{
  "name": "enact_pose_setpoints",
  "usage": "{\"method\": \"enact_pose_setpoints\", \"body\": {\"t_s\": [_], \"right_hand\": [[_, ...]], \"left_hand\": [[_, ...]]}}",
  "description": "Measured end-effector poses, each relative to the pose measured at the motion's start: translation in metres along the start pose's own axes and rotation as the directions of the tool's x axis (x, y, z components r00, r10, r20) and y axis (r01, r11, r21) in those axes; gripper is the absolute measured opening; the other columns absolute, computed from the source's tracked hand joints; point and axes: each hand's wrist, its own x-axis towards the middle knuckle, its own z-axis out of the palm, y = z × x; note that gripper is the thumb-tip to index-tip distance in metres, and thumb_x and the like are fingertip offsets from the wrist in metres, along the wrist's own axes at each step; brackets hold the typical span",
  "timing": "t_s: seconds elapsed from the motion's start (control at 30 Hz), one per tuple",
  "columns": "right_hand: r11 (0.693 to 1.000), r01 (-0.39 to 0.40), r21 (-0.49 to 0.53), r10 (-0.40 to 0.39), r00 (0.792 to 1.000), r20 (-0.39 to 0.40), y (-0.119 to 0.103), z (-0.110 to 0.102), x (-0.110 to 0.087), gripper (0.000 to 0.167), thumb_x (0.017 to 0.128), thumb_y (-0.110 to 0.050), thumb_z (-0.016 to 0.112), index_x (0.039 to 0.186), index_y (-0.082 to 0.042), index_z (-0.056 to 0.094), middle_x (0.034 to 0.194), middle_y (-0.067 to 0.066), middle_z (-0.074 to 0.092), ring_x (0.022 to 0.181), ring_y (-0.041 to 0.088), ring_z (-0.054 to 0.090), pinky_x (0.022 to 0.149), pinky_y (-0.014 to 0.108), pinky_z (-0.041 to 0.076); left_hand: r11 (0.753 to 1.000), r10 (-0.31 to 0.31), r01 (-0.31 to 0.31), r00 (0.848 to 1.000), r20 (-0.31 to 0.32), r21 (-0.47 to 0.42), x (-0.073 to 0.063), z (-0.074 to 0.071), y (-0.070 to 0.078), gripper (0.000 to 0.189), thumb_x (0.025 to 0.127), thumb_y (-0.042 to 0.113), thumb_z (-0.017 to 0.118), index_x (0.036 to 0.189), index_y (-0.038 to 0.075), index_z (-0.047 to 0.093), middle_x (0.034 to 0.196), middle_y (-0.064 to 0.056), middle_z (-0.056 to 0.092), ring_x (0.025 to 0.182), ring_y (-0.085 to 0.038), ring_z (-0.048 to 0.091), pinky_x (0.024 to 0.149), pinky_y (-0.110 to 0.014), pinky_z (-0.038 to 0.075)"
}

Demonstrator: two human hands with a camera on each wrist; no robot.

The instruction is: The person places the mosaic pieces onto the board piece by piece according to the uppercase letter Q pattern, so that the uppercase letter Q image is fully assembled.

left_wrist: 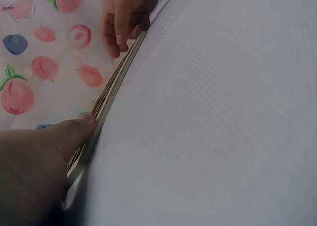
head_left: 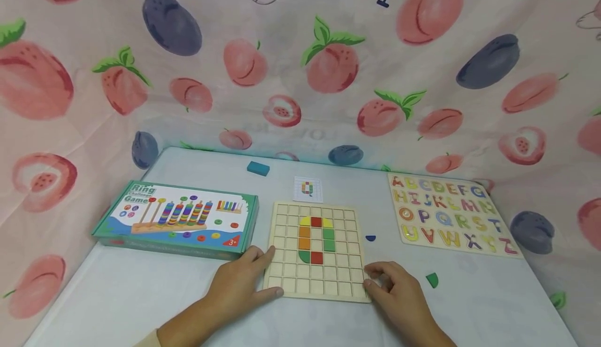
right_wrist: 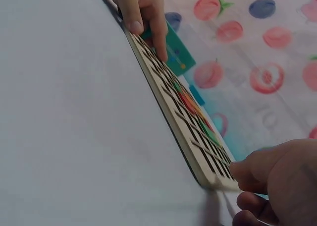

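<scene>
A wooden grid board (head_left: 317, 287) lies in front of me, bearing a ring of yellow, red, orange and green pieces with a gap at its lower right. My left hand (head_left: 237, 282) holds the board's near left corner, thumb on the front rim and fingers along the left side. At the right edge is my right hand (head_left: 399, 289), fingers loosely bent, fingertips right at the rim. A small blue half-round piece (head_left: 370, 238) lies right of the board, and a green quarter-round piece (head_left: 432, 280) lies beyond my right hand. Behind the board is a pattern card (head_left: 315, 195).
To the left lies a Ring Challenge Game box (head_left: 178, 219). An alphabet board (head_left: 446, 214) with coloured letters is at the right. A blue block (head_left: 258, 168) sits near the back of the white-covered table (head_left: 141, 295). A fruit-print cloth (head_left: 291, 65) hangs behind.
</scene>
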Motion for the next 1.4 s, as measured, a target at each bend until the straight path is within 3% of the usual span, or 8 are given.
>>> {"method": "enact_pose_setpoints", "body": {"t_s": [0.2, 0.4, 0.63, 0.93, 1.1, 1.4], "right_hand": [[0.996, -0.066, -0.064, 0.063, 0.997, -0.048, 0.028, -0.020, -0.008, 0.030, 0.096, -0.022, 0.080, 0.125, -0.016, 0.075, 0.117, 0.001, 0.070, 0.071, 0.015, 0.053, 0.062, 0.026, 0.044], [0.984, -0.100, -0.148, 0.086, 0.992, -0.097, 0.054, -0.048, -0.012, 0.034, 0.097, -0.008, 0.068, 0.130, -0.011, 0.073, 0.133, 0.008, 0.066, 0.079, 0.015, 0.056, 0.066, 0.025, 0.048], [0.962, -0.156, -0.225, 0.152, 0.988, -0.034, 0.083, -0.079, -0.002, 0.047, 0.099, -0.007, 0.065, 0.146, -0.008, 0.063, 0.145, 0.020, 0.053, 0.085, 0.020, 0.057, 0.068, 0.028, 0.050], [0.958, -0.120, -0.260, 0.143, 0.987, 0.071, 0.099, -0.090, 0.010, 0.057, 0.096, -0.013, 0.075, 0.151, -0.010, 0.060, 0.135, 0.015, 0.055, 0.081, 0.020, 0.053, 0.063, 0.028, 0.045], [0.959, -0.090, -0.268, 0.106, 0.993, 0.048, 0.102, -0.091, 0.011, 0.052, 0.096, -0.016, 0.078, 0.145, -0.008, 0.065, 0.126, 0.011, 0.060, 0.080, 0.019, 0.051, 0.062, 0.028, 0.042], [0.961, -0.113, -0.253, 0.117, 0.993, 0.000, 0.101, -0.088, 0.009, 0.040, 0.096, -0.025, 0.080, 0.132, -0.008, 0.073, 0.109, 0.004, 0.062, 0.078, 0.019, 0.051, 0.062, 0.028, 0.041]], "left_hand": [[1.000, -0.001, 0.001, 1.000, -0.008, 0.002, -0.002, -0.001, 0.002, 0.088, 0.084, 0.063, 0.084, 0.152, 0.011, 0.062, 0.106, 0.005, 0.055, 0.067, -0.004, 0.041, 0.057, -0.021, 0.038], [1.000, -0.005, 0.005, 1.000, -0.002, 0.000, -0.001, -0.002, 0.003, 0.087, 0.085, 0.061, 0.084, 0.152, 0.012, 0.062, 0.106, 0.004, 0.054, 0.068, -0.005, 0.041, 0.058, -0.022, 0.038], [1.000, 0.002, -0.002, 1.000, -0.009, 0.008, -0.001, -0.001, 0.002, 0.087, 0.085, 0.062, 0.084, 0.152, 0.012, 0.061, 0.106, 0.004, 0.054, 0.068, -0.005, 0.041, 0.058, -0.022, 0.038], [1.000, 0.005, -0.005, 1.000, -0.009, 0.008, -0.001, 0.001, 0.000, 0.087, 0.085, 0.064, 0.083, 0.152, 0.012, 0.062, 0.106, 0.006, 0.054, 0.069, -0.005, 0.041, 0.058, -0.021, 0.038], [1.000, -0.004, 0.004, 1.000, 0.010, 0.005, -0.001, 0.001, 0.000, 0.089, 0.085, 0.065, 0.082, 0.153, 0.012, 0.061, 0.107, 0.005, 0.054, 0.070, -0.005, 0.041, 0.059, -0.022, 0.039], [1.000, -0.008, 0.008, 1.000, 0.021, 0.011, -0.001, 0.001, 0.001, 0.089, 0.085, 0.065, 0.082, 0.153, 0.012, 0.060, 0.107, 0.004, 0.054, 0.071, -0.006, 0.042, 0.059, -0.022, 0.039]]}}
